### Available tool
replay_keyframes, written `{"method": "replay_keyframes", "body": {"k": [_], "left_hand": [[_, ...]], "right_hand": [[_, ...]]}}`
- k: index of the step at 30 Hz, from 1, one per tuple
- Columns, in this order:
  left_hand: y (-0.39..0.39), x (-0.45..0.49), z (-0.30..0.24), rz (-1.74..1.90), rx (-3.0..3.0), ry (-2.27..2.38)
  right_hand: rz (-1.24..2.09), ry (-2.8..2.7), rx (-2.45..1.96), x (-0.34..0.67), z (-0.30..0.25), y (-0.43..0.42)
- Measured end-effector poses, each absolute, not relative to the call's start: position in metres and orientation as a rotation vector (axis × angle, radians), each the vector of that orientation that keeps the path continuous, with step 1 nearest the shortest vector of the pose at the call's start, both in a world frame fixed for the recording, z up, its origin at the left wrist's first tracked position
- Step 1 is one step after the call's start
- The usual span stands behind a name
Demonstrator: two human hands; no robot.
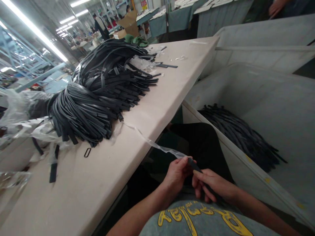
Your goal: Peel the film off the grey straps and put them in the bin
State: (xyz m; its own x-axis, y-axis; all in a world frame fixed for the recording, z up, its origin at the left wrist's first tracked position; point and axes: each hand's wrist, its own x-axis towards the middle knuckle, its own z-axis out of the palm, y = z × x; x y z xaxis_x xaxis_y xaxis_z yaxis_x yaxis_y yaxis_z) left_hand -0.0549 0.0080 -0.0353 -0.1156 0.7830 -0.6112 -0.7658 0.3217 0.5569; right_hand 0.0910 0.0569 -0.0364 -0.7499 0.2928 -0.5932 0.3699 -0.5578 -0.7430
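A dark grey strap [196, 166] runs between my two hands, close in front of my shirt. My left hand [177, 172] pinches its far end, where a thin clear plastic strip [157, 146] also meets the fingers. That strip trails away over the table edge and onto the tabletop. Lower down the strap, my right hand [209, 183] has its thumb and fingers closed round it. The strap's lower part passes under the right hand and is partly hidden. On the table lies a big heap of similar dark straps [81, 111].
A pale table [98, 183] spans the left and middle. On it are a small black rectangular ring [87, 152], a short dark strap piece [53, 172] and crumpled plastic [17, 108]. At right, a large white bin [270, 95] holds a bundle of dark straps [241, 134].
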Motion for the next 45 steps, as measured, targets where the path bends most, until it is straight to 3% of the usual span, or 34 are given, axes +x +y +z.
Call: {"method": "replay_keyframes", "body": {"k": [9, 16, 20, 26, 30, 45], "left_hand": [[0.011, -0.031, -0.044, 0.955, 0.139, 1.026], [-0.002, -0.052, -0.080, 0.944, -0.087, 0.976], [-0.014, -0.079, -0.103, 0.980, -0.308, 1.058], [-0.025, -0.103, -0.138, 1.005, -0.554, 1.174], [-0.020, -0.095, -0.141, 0.979, -0.584, 1.103], [-0.006, -0.089, -0.095, 1.199, -0.543, 0.957]], "right_hand": [[-2.452, 1.390, 1.242, 0.135, -0.029, 0.043], [-2.509, 1.258, 1.111, 0.089, -0.043, 0.051], [-2.208, 1.587, 1.013, 0.067, -0.040, 0.061], [-1.502, 2.224, 1.045, 0.090, -0.016, 0.066], [-1.229, 2.383, 1.061, 0.064, -0.030, 0.067], [-0.976, 2.551, 1.113, 0.034, -0.028, 0.082]]}}
